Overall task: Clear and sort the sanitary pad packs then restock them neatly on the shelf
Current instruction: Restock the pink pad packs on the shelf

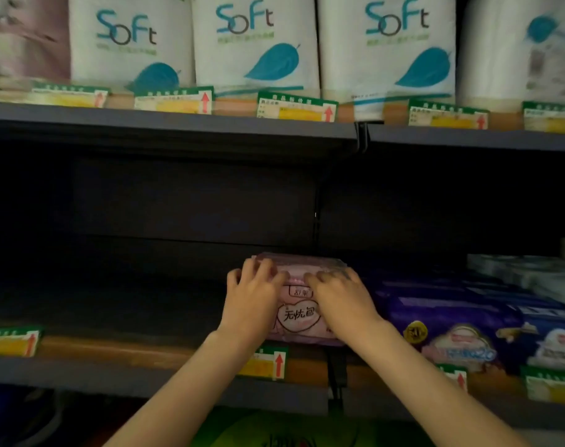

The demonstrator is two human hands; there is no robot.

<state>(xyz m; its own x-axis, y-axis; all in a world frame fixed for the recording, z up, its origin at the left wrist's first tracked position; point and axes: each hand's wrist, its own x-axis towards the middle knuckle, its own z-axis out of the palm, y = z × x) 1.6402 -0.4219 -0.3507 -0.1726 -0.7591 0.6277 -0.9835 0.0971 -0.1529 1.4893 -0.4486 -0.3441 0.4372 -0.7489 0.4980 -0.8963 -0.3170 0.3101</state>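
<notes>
A pink sanitary pad pack with a heart label stands upright on the dark middle shelf, near its front edge. More pink packs seem lined up behind it. My left hand lies on the pack's left side, fingers curled over its top edge. My right hand lies on its right side, fingers bent over the top too. Both hands hold the pack between them.
Dark blue pad packs fill the shelf just right of the pink pack. The shelf stretch to the left is dark and bare. White "Soft" tissue rolls line the upper shelf. Price tags run along the shelf fronts.
</notes>
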